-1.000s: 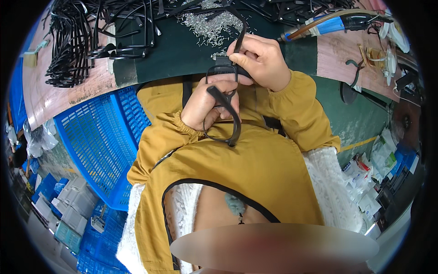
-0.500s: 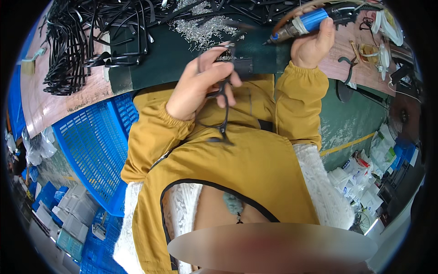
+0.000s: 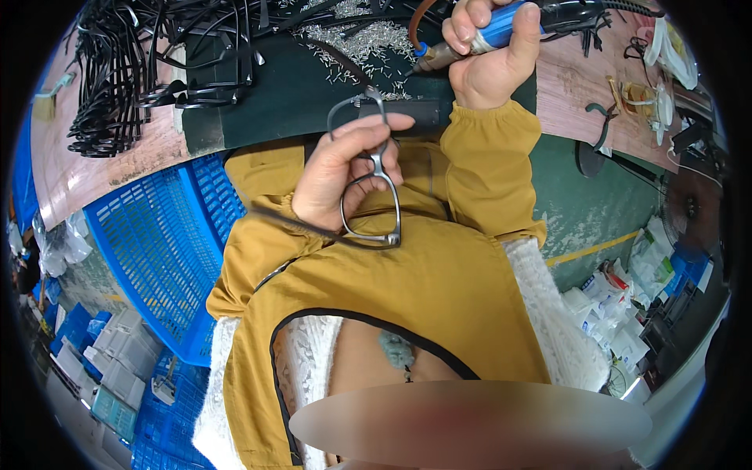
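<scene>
My left hand (image 3: 338, 163) is closed round a dark eyeglass frame (image 3: 397, 213) near its bridge, in front of the table's near edge. One temple arm points up toward the tabletop, and the other reaches left across my sleeve. In my right hand (image 3: 495, 66) is a blue-bodied electric screwdriver (image 3: 500, 25), gripped by its barrel. Its tip slants down and left, over the edge of a pile of small silvery screws (image 3: 356, 48) on the dark green mat (image 3: 274, 106). The tip and the eyeglass frame are apart. A small black block (image 3: 419, 114) lies just beyond my left fingers.
Many black eyeglass frames (image 3: 110, 86) are heaped at the table's far left. A blue plastic basket (image 3: 153, 243) stands below the left edge. Pliers (image 3: 601, 125) and a spool (image 3: 641, 95) lie at the right. White bags (image 3: 615, 317) and a fan (image 3: 689, 205) are beyond.
The eyeglass frame has turned in my left hand, and its lower temple arm has swung out to the left. My right hand has brought the screwdriver leftward and a little farther away.
</scene>
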Demonstrator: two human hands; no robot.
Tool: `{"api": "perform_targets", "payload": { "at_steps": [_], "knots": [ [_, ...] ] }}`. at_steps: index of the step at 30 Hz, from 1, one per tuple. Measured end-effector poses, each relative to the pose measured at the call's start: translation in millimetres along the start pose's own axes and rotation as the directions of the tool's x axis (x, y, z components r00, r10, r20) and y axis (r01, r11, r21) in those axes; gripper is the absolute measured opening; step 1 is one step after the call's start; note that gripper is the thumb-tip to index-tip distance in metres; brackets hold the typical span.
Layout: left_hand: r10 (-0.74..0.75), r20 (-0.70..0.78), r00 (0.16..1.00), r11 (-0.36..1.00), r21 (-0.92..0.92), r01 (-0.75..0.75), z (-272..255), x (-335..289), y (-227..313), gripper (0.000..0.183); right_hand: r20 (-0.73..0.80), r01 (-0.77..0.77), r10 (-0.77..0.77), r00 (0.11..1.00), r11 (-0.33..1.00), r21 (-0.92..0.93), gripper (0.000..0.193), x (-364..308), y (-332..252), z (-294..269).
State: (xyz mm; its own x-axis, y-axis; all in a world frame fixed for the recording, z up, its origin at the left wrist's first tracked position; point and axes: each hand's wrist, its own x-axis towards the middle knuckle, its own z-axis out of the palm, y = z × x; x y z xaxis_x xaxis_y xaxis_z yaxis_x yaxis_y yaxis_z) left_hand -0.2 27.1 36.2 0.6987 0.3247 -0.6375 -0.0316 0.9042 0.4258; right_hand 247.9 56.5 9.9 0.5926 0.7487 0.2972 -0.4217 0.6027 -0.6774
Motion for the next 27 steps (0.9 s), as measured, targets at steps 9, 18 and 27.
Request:
{"api": "perform_targets", "payload": {
  "at_steps": [9, 18, 27],
  "knots": [
    [-0.309, 0.027, 0.951, 0.911, -0.279, 0.305, 2.9, 9.8, -29.7, 0.023, 0.12, -0.084, 0.08, 0.99, 0.996, 0.031, 0.046, -73.0, -34.6, 26.9],
    [-0.292, 0.166, 0.942, 0.887, -0.321, 0.331, -8.6, 13.1, -33.5, 0.022, 0.114, -0.107, 0.105, 0.988, 0.994, 0.016, 0.04, -85.6, -28.3, 31.4],
    [-0.312, 0.034, 0.95, 0.925, -0.218, 0.311, -2.6, 17.9, -38.3, 0.027, 0.236, -0.233, 0.217, 0.947, 0.971, 0.044, 0.041, -67.8, -26.8, 14.4]
  ]
}}
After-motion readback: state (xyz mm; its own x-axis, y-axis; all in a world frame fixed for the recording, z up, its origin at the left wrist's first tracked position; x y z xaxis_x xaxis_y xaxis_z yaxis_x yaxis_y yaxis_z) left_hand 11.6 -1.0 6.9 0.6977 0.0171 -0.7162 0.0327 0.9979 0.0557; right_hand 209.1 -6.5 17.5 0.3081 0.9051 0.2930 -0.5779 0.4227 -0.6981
